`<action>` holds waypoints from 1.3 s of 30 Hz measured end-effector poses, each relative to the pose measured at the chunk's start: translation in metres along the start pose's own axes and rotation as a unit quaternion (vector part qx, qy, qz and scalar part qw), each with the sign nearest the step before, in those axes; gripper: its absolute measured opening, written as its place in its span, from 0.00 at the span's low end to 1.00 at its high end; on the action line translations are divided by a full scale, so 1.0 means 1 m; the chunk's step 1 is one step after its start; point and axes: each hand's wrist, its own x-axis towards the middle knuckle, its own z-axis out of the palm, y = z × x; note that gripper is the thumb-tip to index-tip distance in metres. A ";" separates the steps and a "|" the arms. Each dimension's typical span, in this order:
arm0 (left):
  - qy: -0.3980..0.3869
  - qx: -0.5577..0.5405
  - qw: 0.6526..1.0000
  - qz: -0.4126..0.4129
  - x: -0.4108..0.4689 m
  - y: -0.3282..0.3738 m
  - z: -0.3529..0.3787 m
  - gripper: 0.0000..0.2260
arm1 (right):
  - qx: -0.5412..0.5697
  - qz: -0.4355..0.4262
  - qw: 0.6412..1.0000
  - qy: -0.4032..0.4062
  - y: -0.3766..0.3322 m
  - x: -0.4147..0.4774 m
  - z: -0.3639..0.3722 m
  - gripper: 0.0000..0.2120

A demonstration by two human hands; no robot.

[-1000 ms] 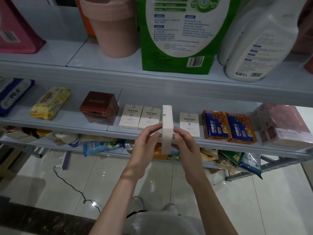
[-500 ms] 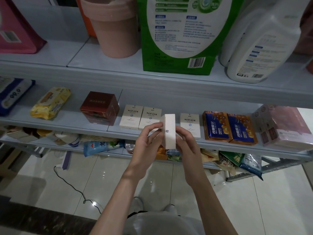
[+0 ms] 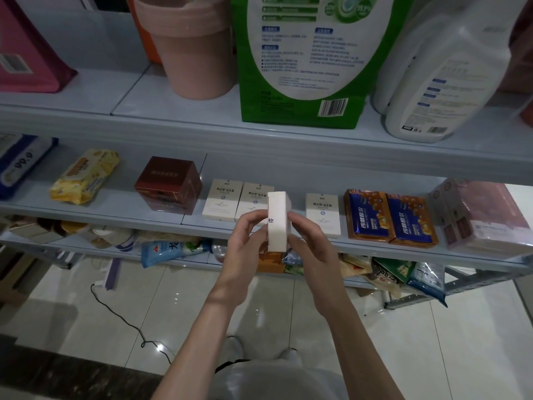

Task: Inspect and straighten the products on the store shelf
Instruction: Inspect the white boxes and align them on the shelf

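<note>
Both hands grasp a white box (image 3: 277, 223), held upright just in front of the middle shelf (image 3: 115, 210). The left hand (image 3: 246, 246) pinches its left face and the right hand (image 3: 310, 249) its right. Fingertips behind it are hidden, and it partly covers one of the cream boxes (image 3: 222, 203) on the shelf.

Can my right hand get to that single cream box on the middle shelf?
Probably: the cream box stands forward on the shelf, just beyond the right hand, nothing between. But that hand, with the left hand, holds the white box.
</note>
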 end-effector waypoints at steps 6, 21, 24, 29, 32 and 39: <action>-0.014 0.011 1.000 0.000 -0.001 0.002 -0.001 0.14 | 0.015 0.012 1.000 0.010 0.001 0.002 -0.002 0.17; -0.034 0.019 0.999 0.020 0.003 -0.002 -0.002 0.13 | -0.014 0.006 1.000 0.016 0.002 0.004 -0.002 0.20; -0.043 0.033 0.998 0.030 0.001 -0.001 -0.002 0.15 | -0.048 -0.002 0.999 0.015 0.004 0.004 -0.003 0.21; -0.054 0.031 0.998 0.022 0.000 0.002 -0.001 0.15 | -0.008 0.000 1.000 0.023 0.002 0.004 0.000 0.19; -0.036 0.007 0.999 0.001 0.004 0.003 -0.007 0.15 | -0.006 0.003 1.000 0.022 0.004 0.004 -0.002 0.14; -0.066 0.033 0.997 0.015 0.002 0.004 -0.007 0.18 | -0.046 -0.007 0.999 -0.002 0.004 0.003 -0.002 0.21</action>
